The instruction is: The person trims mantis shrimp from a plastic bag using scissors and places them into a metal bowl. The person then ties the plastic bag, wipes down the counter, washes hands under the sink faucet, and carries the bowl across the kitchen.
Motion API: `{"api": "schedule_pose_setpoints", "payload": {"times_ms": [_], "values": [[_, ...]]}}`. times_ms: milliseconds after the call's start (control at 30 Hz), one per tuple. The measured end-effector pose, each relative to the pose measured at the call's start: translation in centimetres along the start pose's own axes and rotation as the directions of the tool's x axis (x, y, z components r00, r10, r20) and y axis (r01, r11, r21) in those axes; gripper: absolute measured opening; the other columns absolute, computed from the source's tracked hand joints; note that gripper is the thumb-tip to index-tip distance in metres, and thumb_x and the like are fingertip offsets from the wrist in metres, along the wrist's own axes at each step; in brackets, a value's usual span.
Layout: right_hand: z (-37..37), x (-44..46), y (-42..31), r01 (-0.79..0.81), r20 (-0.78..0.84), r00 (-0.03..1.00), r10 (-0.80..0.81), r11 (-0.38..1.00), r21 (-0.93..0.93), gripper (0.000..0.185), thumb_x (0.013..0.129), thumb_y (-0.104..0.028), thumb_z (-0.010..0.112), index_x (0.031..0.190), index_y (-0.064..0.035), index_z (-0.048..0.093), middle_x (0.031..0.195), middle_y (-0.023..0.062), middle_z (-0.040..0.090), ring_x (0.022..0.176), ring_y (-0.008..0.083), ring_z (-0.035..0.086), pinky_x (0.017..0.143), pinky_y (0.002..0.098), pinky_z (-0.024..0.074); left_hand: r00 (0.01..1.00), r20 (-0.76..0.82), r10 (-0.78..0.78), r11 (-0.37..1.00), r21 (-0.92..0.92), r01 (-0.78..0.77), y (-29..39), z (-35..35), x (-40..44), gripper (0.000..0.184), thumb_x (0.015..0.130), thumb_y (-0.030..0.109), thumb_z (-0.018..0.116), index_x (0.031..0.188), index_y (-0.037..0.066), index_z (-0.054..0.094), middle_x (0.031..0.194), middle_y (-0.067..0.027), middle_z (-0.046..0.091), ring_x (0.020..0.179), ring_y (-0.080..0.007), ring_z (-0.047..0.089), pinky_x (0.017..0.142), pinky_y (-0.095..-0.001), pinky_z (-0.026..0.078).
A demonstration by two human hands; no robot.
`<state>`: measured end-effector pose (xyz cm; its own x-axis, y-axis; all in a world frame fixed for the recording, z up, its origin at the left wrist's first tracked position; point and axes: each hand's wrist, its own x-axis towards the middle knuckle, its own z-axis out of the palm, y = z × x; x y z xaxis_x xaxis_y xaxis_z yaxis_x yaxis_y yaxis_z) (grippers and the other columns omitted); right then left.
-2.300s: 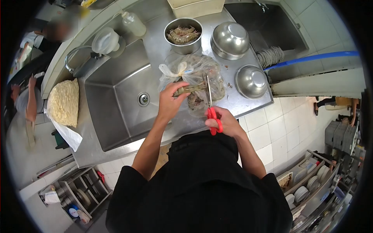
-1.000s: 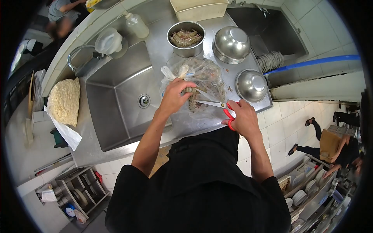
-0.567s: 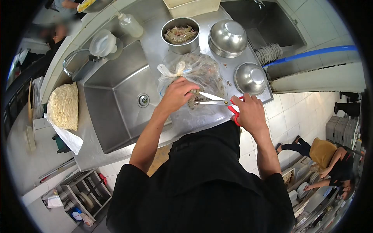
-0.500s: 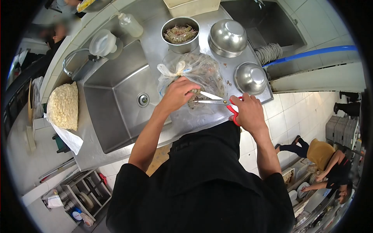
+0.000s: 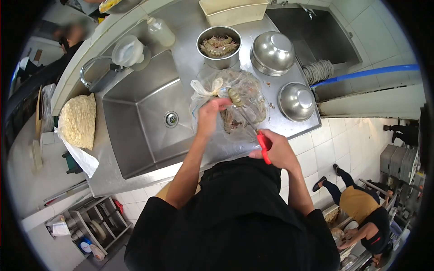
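My left hand (image 5: 209, 116) is closed at the fingertips on a shrimp (image 5: 234, 96), raised over a clear plastic bag (image 5: 254, 92). More shrimp (image 5: 231, 123) lie in the bag's opening. Red-handled scissors (image 5: 264, 148) are in my right hand (image 5: 278, 152), fingers wrapped round the handles. Their blades look nearly together and point up and left, the tips against or just beside the shrimp; exact contact cannot be made out. Behind the bag stands a round steel pot (image 5: 220, 62) containing several shrimp.
The steel sink (image 5: 149, 131) lies to the left, with a bag of pale peeled pieces (image 5: 77, 122) beyond it. Upturned steel bowls (image 5: 273, 50) and another bowl (image 5: 296, 100) sit at the right. A cream bin (image 5: 233, 14) is at the back. Another person (image 5: 361, 203) works behind, at right.
The scissors have swung from pointing left with blades apart to pointing up-left with blades nearly together. The shrimp now tilts up above my left fingertips. The camera view has shifted slightly.
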<state>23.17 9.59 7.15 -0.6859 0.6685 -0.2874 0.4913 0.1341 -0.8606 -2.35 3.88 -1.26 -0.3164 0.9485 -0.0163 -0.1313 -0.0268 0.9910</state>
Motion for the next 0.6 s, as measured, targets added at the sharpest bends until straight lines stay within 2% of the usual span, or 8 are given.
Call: {"api": "schedule_pose_setpoints", "payload": {"times_ms": [33,67,133,167,200,267,367,600], "values": [[0.5,-0.1,-0.5,-0.018,0.037,0.999,0.017,1.000,0.005,0.067,0.064,-0.040,0.088,0.108,0.0015,0.060,0.082,0.0177,0.061,0.074,0.0315,0.060,0.071,0.0380,0.0482,0.995,-0.104,0.000,1.000,-0.008,-0.001,0.1,2.3,0.0,0.069,0.100,0.059,0.032,0.118,-0.001,0.061,0.124,-0.0143,0.062,0.115,-0.0197,0.057,0.090,-0.0347,0.046],[1.0,-0.2,-0.8,-0.034,0.074,0.997,0.034,0.999,0.010,0.065,0.064,-0.040,0.088,0.106,0.0017,0.060,0.081,0.0177,0.061,0.074,0.0317,0.059,0.071,0.0384,0.0479,0.993,-0.116,-0.001,1.000,-0.010,-0.001,0.6,3.3,0.2,0.069,0.100,0.059,0.032,0.118,-0.001,0.061,0.124,-0.0143,0.062,0.115,-0.0197,0.057,0.090,-0.0347,0.046],[1.8,-0.3,-1.3,-0.035,0.112,0.993,0.036,0.999,-0.012,0.063,0.065,-0.041,0.087,0.103,0.0016,0.059,0.081,0.0178,0.061,0.074,0.0322,0.059,0.071,0.0385,0.0477,0.972,-0.178,-0.156,0.889,-0.454,0.060,2.5,4.6,1.5,0.069,0.100,0.059,0.032,0.121,-0.001,0.060,0.129,-0.0165,0.059,0.121,-0.0222,0.055,0.092,-0.0346,0.045],[2.2,-0.3,-1.3,-0.038,0.132,0.990,0.038,0.999,-0.008,0.063,0.066,-0.042,0.087,0.102,0.0013,0.059,0.080,0.0179,0.060,0.074,0.0324,0.059,0.070,0.0385,0.0476,0.926,-0.284,-0.250,0.823,-0.566,0.049,3.8,5.4,2.1,0.058,0.100,0.055,0.038,0.107,0.003,0.062,0.106,-0.0142,0.067,0.102,-0.0236,0.062,0.083,-0.0336,0.047],[2.5,-0.3,-1.3,-0.042,0.151,0.988,0.042,0.999,-0.005,0.063,0.066,-0.043,0.087,0.101,0.0009,0.059,0.080,0.0180,0.060,0.074,0.0326,0.059,0.070,0.0384,0.0476,0.925,-0.288,-0.247,0.822,-0.567,0.043,3.1,4.9,2.4,0.058,0.100,0.055,0.038,0.107,0.003,0.062,0.106,-0.0142,0.067,0.102,-0.0236,0.062,0.083,-0.0336,0.047],[2.6,-0.2,-1.3,-0.042,0.150,0.988,0.043,0.999,-0.007,0.062,0.066,-0.042,0.087,0.102,0.0006,0.060,0.080,0.0174,0.061,0.074,0.0313,0.059,0.070,0.0386,0.0478,0.954,-0.153,-0.259,0.705,-0.705,0.079,1.3,3.4,2.6,0.041,0.098,0.047,0.047,0.085,0.009,0.055,0.074,-0.0067,0.058,0.072,-0.0208,0.059,0.070,-0.0334,0.046],[3.0,0.2,-0.4,-0.034,0.181,0.983,0.024,0.998,0.052,0.061,0.066,-0.041,0.087,0.102,0.0005,0.060,0.077,0.0126,0.060,0.071,0.0255,0.058,0.070,0.0367,0.0474,0.882,-0.270,-0.386,0.691,-0.719,0.082,3.5,5.0,2.7,0.036,0.094,0.042,0.053,0.071,0.016,0.043,0.058,0.0021,0.038,0.054,-0.0147,0.040,0.065,-0.0336,0.042],[4.8,1.0,1.8,-0.098,0.240,0.970,0.035,0.962,0.256,0.054,0.067,-0.036,0.089,0.096,-0.0004,0.061,0.070,0.0009,0.051,0.066,0.0113,0.046,0.063,0.0294,0.0433,0.870,-0.260,-0.418,0.652,-0.753,0.088,2.6,4.5,2.7,0.034,0.093,0.040,0.052,0.071,0.017,0.041,0.059,0.0018,0.040,0.054,-0.0142,0.041,0.064,-0.0331,0.042]]}}
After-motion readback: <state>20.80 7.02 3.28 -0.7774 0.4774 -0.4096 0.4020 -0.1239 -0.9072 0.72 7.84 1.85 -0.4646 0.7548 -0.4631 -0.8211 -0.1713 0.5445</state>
